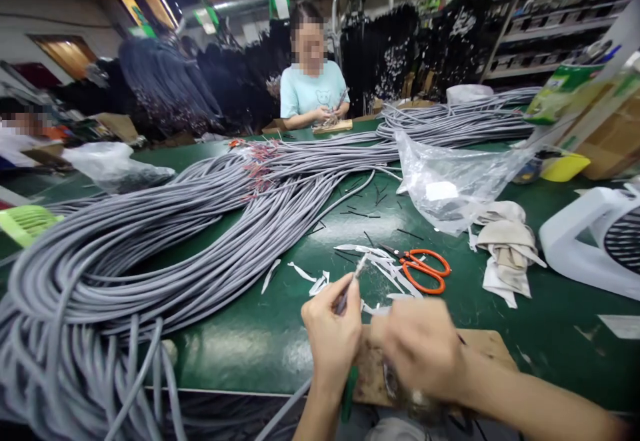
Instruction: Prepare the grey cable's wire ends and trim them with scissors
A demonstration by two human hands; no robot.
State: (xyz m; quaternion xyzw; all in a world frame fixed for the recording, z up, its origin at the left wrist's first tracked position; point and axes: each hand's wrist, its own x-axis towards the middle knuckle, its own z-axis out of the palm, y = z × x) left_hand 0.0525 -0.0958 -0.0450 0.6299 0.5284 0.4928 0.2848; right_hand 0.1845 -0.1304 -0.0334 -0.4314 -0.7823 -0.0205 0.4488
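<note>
Head view: left fingers [353,302] pinch together on a grey cable [361,267].

Glare whitens patches of the green table [225,354], blur smears the right hand [425,341], and the picture's edges look stretched.

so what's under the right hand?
Board, showing on both sides, and something shiny by its near edge, too unclear to name. The right hand and forearm hide the board's middle.
</note>
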